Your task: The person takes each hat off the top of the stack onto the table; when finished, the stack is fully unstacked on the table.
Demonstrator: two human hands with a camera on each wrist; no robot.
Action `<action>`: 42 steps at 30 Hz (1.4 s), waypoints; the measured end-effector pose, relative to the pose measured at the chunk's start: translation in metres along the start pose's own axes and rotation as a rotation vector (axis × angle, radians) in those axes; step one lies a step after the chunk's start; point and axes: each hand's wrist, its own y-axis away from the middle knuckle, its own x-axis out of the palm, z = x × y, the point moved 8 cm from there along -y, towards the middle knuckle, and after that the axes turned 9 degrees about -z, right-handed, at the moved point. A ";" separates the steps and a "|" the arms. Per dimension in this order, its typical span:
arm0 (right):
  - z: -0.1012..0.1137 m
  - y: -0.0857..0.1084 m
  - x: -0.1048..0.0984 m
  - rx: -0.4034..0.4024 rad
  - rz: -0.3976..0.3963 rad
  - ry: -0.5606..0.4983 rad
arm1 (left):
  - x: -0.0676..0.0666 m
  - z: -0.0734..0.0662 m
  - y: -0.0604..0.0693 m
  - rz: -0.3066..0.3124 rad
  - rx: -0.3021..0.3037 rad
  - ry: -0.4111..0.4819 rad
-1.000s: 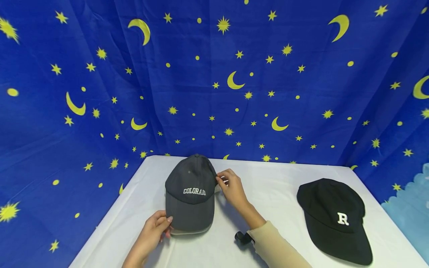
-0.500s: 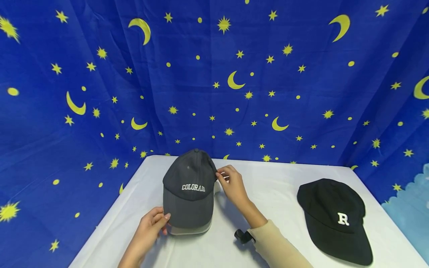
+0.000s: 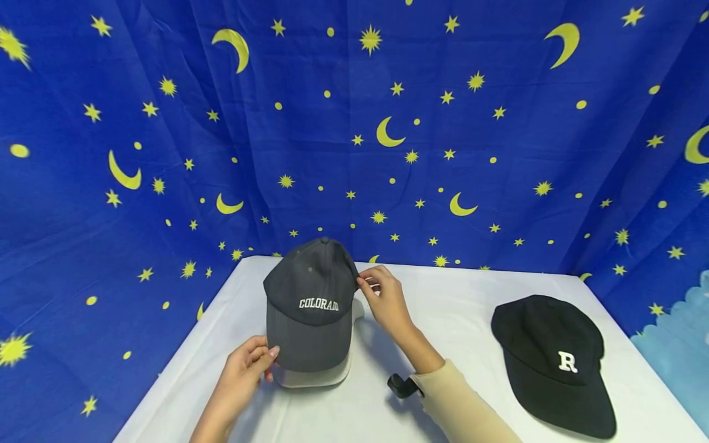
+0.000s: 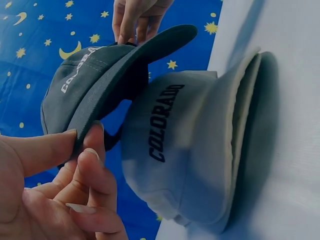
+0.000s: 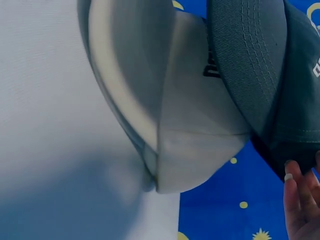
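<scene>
A dark grey baseball cap [image 3: 310,341] with white COLORADO lettering is held up at the left of the table. My left hand [image 3: 240,375] pinches its brim edge between thumb and fingers. At the cap's other side my right hand [image 3: 389,304] pinches the lower edge of the crown. Beneath it sits a light grey baseball cap [image 4: 172,135] with dark COLORADO lettering, mostly hidden in the head view. The left wrist view shows a gap between the two caps' brims. A second brim edge [image 4: 246,100] lies just under the light cap's brim.
A black baseball cap [image 3: 554,369] with a white R lies at the table's right. White cloth [image 3: 443,307] covers the table, and a blue curtain [image 3: 332,154] with stars and moons hangs behind it. A black device [image 3: 401,386] sits at my right wrist.
Both hands have raised the dark grey cap a little and shifted its brim slightly left. More of the light grey cap's brim shows below it. The black cap has stayed put.
</scene>
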 end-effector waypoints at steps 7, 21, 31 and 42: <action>0.004 -0.004 -0.014 -0.010 -0.037 -0.007 | 0.005 -0.004 0.001 0.011 -0.011 0.001; -0.003 0.002 -0.046 0.005 -0.031 0.007 | 0.021 -0.008 0.004 0.112 0.000 -0.029; -0.014 0.007 -0.059 0.007 -0.050 0.013 | 0.034 -0.009 0.008 0.233 0.032 -0.032; -0.019 0.009 -0.074 0.004 -0.074 0.017 | 0.049 -0.014 0.007 0.273 0.096 -0.020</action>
